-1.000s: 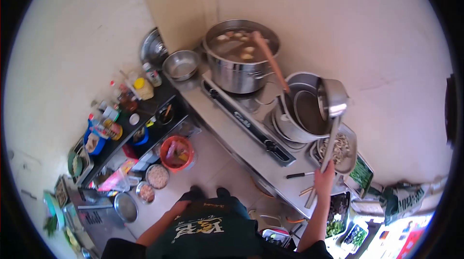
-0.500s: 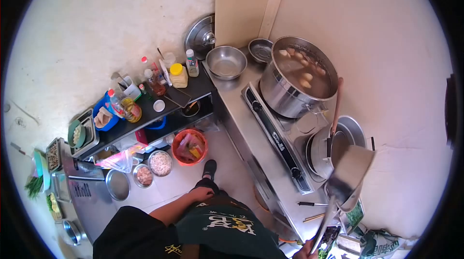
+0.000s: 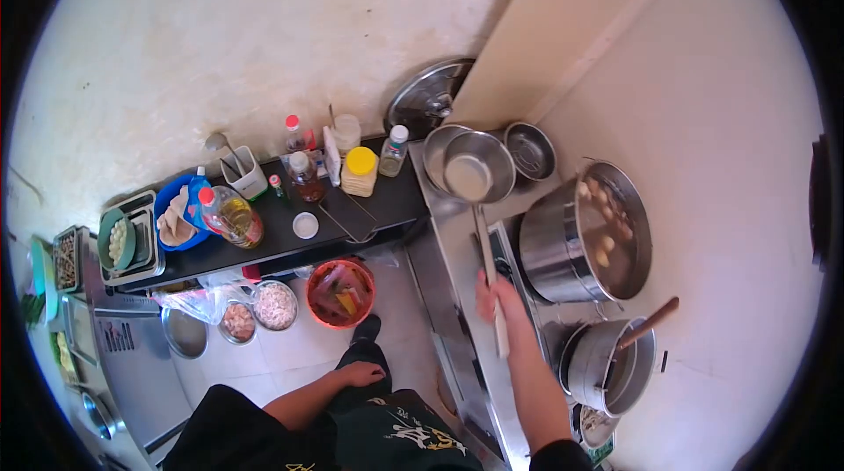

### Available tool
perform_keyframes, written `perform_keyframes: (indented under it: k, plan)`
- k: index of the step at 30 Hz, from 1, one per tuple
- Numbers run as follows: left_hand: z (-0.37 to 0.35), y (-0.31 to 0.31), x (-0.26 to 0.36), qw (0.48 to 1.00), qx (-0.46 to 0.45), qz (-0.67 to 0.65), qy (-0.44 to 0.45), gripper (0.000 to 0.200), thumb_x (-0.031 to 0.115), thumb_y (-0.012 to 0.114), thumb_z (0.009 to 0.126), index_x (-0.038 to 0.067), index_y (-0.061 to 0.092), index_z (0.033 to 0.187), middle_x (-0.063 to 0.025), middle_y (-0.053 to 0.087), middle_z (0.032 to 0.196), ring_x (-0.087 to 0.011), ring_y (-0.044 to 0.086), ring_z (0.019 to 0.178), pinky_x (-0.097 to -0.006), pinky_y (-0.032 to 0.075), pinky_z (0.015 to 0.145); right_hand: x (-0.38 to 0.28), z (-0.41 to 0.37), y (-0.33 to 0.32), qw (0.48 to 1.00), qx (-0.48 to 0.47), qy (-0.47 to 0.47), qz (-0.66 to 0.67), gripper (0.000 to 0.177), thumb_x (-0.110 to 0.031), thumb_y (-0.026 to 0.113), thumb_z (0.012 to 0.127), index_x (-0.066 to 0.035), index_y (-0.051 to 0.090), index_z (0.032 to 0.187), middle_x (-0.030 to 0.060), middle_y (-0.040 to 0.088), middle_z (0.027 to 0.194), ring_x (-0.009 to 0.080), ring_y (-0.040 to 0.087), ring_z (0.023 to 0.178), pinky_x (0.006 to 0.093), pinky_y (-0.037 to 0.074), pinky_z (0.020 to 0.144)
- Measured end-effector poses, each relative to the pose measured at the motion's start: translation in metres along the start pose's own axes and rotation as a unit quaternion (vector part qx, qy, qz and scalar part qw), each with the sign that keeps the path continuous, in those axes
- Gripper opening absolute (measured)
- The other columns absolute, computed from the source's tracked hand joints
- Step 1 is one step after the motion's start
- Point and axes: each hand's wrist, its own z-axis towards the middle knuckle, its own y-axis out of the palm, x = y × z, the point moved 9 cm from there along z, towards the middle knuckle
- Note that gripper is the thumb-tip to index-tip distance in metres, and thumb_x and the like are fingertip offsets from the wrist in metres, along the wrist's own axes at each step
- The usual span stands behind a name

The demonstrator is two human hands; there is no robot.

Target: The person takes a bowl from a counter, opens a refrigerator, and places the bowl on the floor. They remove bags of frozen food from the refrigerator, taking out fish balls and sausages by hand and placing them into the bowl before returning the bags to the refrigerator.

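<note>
My right hand [image 3: 498,297] is wrapped round the long handle of a metal ladle [image 3: 477,168]. The ladle's bowl hangs over a steel bowl [image 3: 437,154] at the counter's back corner and partly covers it; whether they touch, I cannot tell. To the right of that hand stands a large steel pot [image 3: 554,251] of brown liquid with pale pieces in it. My left hand [image 3: 361,373] rests by my thigh with its fingers curled loosely, and I cannot make out anything in it.
A smaller pot [image 3: 587,365] with a wooden-handled utensil stands on the right. Bottles and a yellow-lidded jar [image 3: 359,174] line the black shelf [image 3: 281,223]. On the floor are a red basin [image 3: 340,295] and bowls of meat [image 3: 275,306]. A dark tablet-like object [image 3: 349,216] lies on the shelf.
My right hand has carried the ladle from the lower right, near the smaller pot, up and left to the steel bowl. The whole view has turned and shifted.
</note>
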Motion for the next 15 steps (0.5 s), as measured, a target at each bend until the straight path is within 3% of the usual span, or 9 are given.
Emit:
perform_keyframes:
  k: [1, 2, 3, 4, 6, 10, 12, 13, 15]
  plan:
    - [-0.007, -0.006, -0.002, 1.000, 0.002, -0.007, -0.004, 0.037, 0.035, 0.049, 0.093, 0.009, 0.061, 0.116, -0.0164, 0.063, 0.115, -0.0326, 0.059, 0.108, -0.0411, 0.045, 0.094, -0.009, 0.029, -0.003, 0.997, 0.025, 0.042, 0.058, 0.017, -0.015, 0.048, 0.087, -0.012, 0.052, 0.103, -0.0031, 0.038, 0.060, 0.0095, 0.037, 0.041, 0.0259, 0.033, 0.035]
    - [-0.019, -0.017, 0.000, 0.999, 0.026, -0.032, -0.016, 0.035, 0.034, 0.049, 0.093, 0.010, 0.061, 0.115, -0.0158, 0.063, 0.115, -0.0323, 0.059, 0.108, -0.0412, 0.045, 0.094, -0.021, 0.060, -0.008, 0.998, -0.047, 0.029, 0.024, 0.016, -0.016, 0.046, 0.089, -0.010, 0.052, 0.103, -0.0030, 0.038, 0.061, 0.0094, 0.037, 0.042, 0.0260, 0.034, 0.035]
    - [-0.028, -0.026, -0.001, 0.997, 0.047, -0.058, -0.028, 0.034, 0.033, 0.048, 0.093, 0.010, 0.062, 0.115, -0.0152, 0.063, 0.115, -0.0321, 0.058, 0.109, -0.0412, 0.045, 0.095, -0.025, 0.082, -0.019, 0.991, -0.053, 0.055, 0.108, 0.017, -0.016, 0.043, 0.091, -0.007, 0.051, 0.103, -0.0025, 0.038, 0.062, 0.0096, 0.037, 0.044, 0.0257, 0.036, 0.038]
    - [-0.031, -0.025, -0.009, 0.996, 0.044, -0.066, -0.033, 0.034, 0.033, 0.048, 0.093, 0.010, 0.062, 0.115, -0.0152, 0.063, 0.115, -0.0321, 0.058, 0.109, -0.0412, 0.045, 0.095, -0.029, 0.097, -0.026, 0.991, -0.049, 0.064, 0.111, 0.017, -0.016, 0.043, 0.091, -0.007, 0.051, 0.103, -0.0025, 0.038, 0.062, 0.0096, 0.037, 0.044, 0.0257, 0.036, 0.038]
    - [-0.036, -0.036, -0.018, 0.993, 0.087, -0.084, -0.003, 0.033, 0.032, 0.047, 0.094, 0.010, 0.062, 0.113, -0.0143, 0.063, 0.113, -0.0318, 0.058, 0.108, -0.0412, 0.045, 0.095, -0.033, 0.120, -0.028, 0.962, -0.066, 0.100, 0.246, 0.019, -0.015, 0.040, 0.093, -0.002, 0.050, 0.103, -0.0022, 0.038, 0.063, 0.0096, 0.039, 0.047, 0.0247, 0.038, 0.040]
    - [-0.043, -0.057, -0.016, 0.986, 0.127, -0.108, -0.003, 0.032, 0.032, 0.047, 0.094, 0.010, 0.063, 0.111, -0.0140, 0.063, 0.110, -0.0317, 0.059, 0.107, -0.0408, 0.045, 0.095, -0.037, 0.140, -0.041, 0.920, -0.121, 0.136, 0.347, 0.028, -0.018, 0.039, 0.094, 0.003, 0.049, 0.109, -0.0006, 0.037, 0.065, 0.0100, 0.040, 0.049, 0.0245, 0.039, 0.042]
    - [-0.037, -0.059, -0.020, 0.986, 0.132, -0.105, 0.000, 0.032, 0.032, 0.047, 0.094, 0.010, 0.064, 0.110, -0.0138, 0.063, 0.110, -0.0316, 0.058, 0.107, -0.0410, 0.045, 0.095, -0.045, 0.145, -0.067, 0.952, -0.081, 0.075, 0.285, 0.047, -0.024, 0.043, 0.092, 0.008, 0.042, 0.127, 0.0044, 0.045, 0.074, 0.0110, 0.038, 0.049, 0.0240, 0.039, 0.044]
    - [-0.033, -0.060, -0.023, 0.985, 0.134, -0.108, -0.006, 0.032, 0.032, 0.047, 0.094, 0.010, 0.064, 0.110, -0.0138, 0.063, 0.110, -0.0316, 0.058, 0.107, -0.0410, 0.045, 0.095, -0.041, 0.144, -0.065, 0.951, -0.083, 0.082, 0.286, 0.047, -0.024, 0.043, 0.092, 0.008, 0.042, 0.127, 0.0044, 0.045, 0.074, 0.0110, 0.038, 0.049, 0.0240, 0.039, 0.044]
    - [-0.026, -0.063, -0.023, 0.987, 0.119, -0.103, 0.005, 0.031, 0.032, 0.047, 0.094, 0.010, 0.063, 0.109, -0.0140, 0.063, 0.111, -0.0317, 0.058, 0.107, -0.0414, 0.045, 0.095, -0.060, 0.131, -0.057, 0.928, -0.132, -0.039, 0.347, 0.069, -0.027, 0.050, 0.087, 0.010, 0.027, 0.141, 0.0181, 0.055, 0.108, 0.0208, 0.059, 0.078, 0.0279, 0.050, 0.060]
